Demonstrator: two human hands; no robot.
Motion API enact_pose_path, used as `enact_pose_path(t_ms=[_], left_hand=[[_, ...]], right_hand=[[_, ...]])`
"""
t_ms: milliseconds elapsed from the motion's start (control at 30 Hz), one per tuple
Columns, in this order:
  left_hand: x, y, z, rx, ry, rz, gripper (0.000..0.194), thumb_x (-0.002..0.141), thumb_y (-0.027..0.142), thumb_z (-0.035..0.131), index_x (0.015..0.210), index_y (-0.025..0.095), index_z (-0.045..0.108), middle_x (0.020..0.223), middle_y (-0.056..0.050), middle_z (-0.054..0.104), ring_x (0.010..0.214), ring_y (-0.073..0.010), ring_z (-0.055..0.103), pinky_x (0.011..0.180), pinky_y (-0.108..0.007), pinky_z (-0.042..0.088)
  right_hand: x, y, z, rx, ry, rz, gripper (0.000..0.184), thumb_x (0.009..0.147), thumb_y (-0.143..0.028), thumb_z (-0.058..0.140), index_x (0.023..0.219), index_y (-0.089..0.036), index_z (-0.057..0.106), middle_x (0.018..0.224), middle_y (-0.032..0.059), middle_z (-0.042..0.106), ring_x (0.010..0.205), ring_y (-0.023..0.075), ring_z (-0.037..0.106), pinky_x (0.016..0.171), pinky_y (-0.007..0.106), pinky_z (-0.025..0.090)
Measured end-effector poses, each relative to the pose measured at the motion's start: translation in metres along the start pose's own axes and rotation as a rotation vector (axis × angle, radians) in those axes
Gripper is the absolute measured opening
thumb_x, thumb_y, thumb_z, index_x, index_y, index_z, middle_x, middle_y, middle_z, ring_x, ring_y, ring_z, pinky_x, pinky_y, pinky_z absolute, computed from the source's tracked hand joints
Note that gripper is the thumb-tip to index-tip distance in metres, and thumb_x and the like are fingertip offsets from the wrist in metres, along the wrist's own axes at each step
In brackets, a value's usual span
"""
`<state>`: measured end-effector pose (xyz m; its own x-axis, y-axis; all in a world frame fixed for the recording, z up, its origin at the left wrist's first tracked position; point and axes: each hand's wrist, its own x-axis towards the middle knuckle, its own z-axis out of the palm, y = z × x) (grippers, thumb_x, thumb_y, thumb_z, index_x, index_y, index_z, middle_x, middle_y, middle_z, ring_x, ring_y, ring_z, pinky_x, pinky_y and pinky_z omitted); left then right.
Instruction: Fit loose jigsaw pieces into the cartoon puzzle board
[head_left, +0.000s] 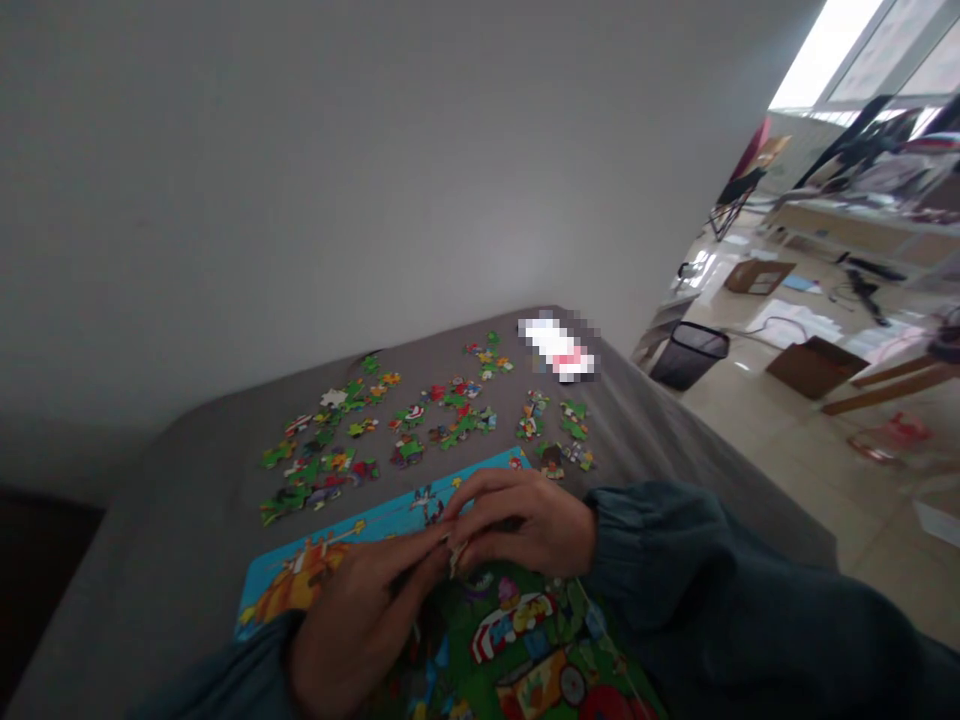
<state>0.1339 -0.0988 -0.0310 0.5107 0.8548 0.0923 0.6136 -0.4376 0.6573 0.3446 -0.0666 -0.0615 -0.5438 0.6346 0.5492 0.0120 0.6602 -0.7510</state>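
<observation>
Puzzle piece [454, 561], mostly hidden, sits where the fingertips of the left hand [354, 618] and right hand [531, 515] meet, over the puzzle board [394, 515]; right fingers pinch it, left fingers' hold I cannot tell.

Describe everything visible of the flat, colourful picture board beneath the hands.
The flat, colourful picture board looks like printed card: a blue far strip bearing an orange shape, then green with a striped shape. It lies on grey cloth, its near edge out of frame. The left hand and right hand hide its middle; contact is unclear.
</observation>
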Motion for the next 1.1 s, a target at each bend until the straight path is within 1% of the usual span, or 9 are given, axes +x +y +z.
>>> enact_pose_path(t_ms=[100, 167, 233, 400, 500, 600, 767, 1000, 1100], left_hand=[[-0.001, -0.013, -0.002, -0.035, -0.014, 0.018, 0.039, 0.097, 0.052, 0.047, 0.114, 0.035, 0.077, 0.082, 0.001, 0.082, 0.067, -0.0207, 0.075, 0.061, -0.026, 0.061], [-0.002, -0.019, -0.002, 0.006, 0.037, 0.016, 0.039, 0.091, 0.055, 0.056, 0.12, 0.036, 0.075, 0.089, 0.001, 0.083, 0.07, -0.0207, 0.077, 0.06, -0.025, 0.061], [-0.001, -0.02, 0.0, 0.042, 0.053, 0.008, 0.04, 0.087, 0.057, 0.062, 0.12, 0.037, 0.074, 0.087, 0.002, 0.083, 0.065, -0.0191, 0.076, 0.056, -0.022, 0.06], [0.002, -0.016, 0.002, 0.032, 0.059, 0.041, 0.03, 0.091, 0.055, 0.058, 0.111, 0.044, 0.077, 0.083, 0.009, 0.083, 0.064, -0.0156, 0.077, 0.055, -0.017, 0.058], [0.002, -0.02, 0.003, 0.045, 0.07, 0.046, 0.029, 0.091, 0.055, 0.059, 0.11, 0.043, 0.077, 0.088, 0.008, 0.083, 0.066, -0.0161, 0.078, 0.058, -0.018, 0.06], [0.001, -0.026, 0.006, 0.052, 0.106, 0.062, 0.03, 0.09, 0.057, 0.059, 0.106, 0.041, 0.079, 0.092, 0.007, 0.083, 0.068, -0.0169, 0.078, 0.061, -0.019, 0.061], [0.002, -0.025, 0.01, 0.045, 0.091, 0.085, 0.029, 0.092, 0.055, 0.057, 0.104, 0.041, 0.079, 0.089, 0.007, 0.083, 0.071, -0.0165, 0.078, 0.064, -0.018, 0.061], [0.003, -0.022, 0.006, 0.022, 0.076, 0.096, 0.034, 0.095, 0.056, 0.051, 0.107, 0.039, 0.077, 0.094, 0.004, 0.083, 0.082, -0.018, 0.079, 0.072, -0.019, 0.061], [0.002, -0.025, 0.005, 0.012, 0.069, 0.108, 0.034, 0.095, 0.057, 0.051, 0.102, 0.037, 0.078, 0.095, 0.003, 0.083, 0.083, -0.0179, 0.079, 0.076, -0.02, 0.061]], right_hand=[[0.0, 0.0, -0.005, -0.05, 0.015, 0.034, 0.017, 0.092, -0.032, 0.069, 0.102, -0.02, 0.074, 0.106, 0.0063, 0.076, 0.099, 0.0149, 0.072, 0.089, 0.028, 0.058], [-0.001, 0.0, -0.005, -0.094, 0.01, 0.129, 0.029, 0.09, -0.036, 0.072, 0.115, -0.022, 0.07, 0.105, 0.0052, 0.077, 0.095, 0.0153, 0.073, 0.087, 0.028, 0.058], [-0.001, -0.001, -0.004, -0.14, 0.023, 0.197, 0.04, 0.086, -0.041, 0.076, 0.12, -0.021, 0.068, 0.102, 0.0052, 0.077, 0.089, 0.0155, 0.073, 0.083, 0.027, 0.057], [0.002, 0.0, -0.003, -0.253, 0.093, 0.187, 0.04, 0.08, -0.053, 0.077, 0.1, -0.018, 0.075, 0.084, 0.0043, 0.074, 0.074, 0.0143, 0.069, 0.071, 0.024, 0.054], [0.003, 0.001, -0.004, -0.251, 0.085, 0.208, 0.039, 0.078, -0.052, 0.079, 0.096, -0.018, 0.077, 0.079, 0.0025, 0.073, 0.065, 0.0119, 0.065, 0.064, 0.022, 0.052], [0.002, 0.003, -0.004, -0.214, 0.03, 0.199, 0.032, 0.081, -0.046, 0.078, 0.098, -0.019, 0.078, 0.082, 0.0032, 0.074, 0.071, 0.0124, 0.067, 0.067, 0.022, 0.053], [-0.001, 0.007, -0.002, -0.163, -0.011, 0.104, 0.028, 0.093, -0.04, 0.067, 0.106, -0.018, 0.078, 0.095, 0.0072, 0.075, 0.083, 0.0136, 0.07, 0.075, 0.024, 0.056], [0.0, 0.002, -0.005, -0.161, -0.059, 0.119, 0.022, 0.093, -0.035, 0.067, 0.106, -0.02, 0.076, 0.1, 0.0066, 0.074, 0.087, 0.0135, 0.07, 0.08, 0.027, 0.057], [0.001, -0.001, -0.008, -0.16, -0.058, 0.088, 0.021, 0.094, -0.035, 0.067, 0.105, -0.02, 0.077, 0.096, 0.0061, 0.073, 0.085, 0.0129, 0.069, 0.078, 0.025, 0.056]])
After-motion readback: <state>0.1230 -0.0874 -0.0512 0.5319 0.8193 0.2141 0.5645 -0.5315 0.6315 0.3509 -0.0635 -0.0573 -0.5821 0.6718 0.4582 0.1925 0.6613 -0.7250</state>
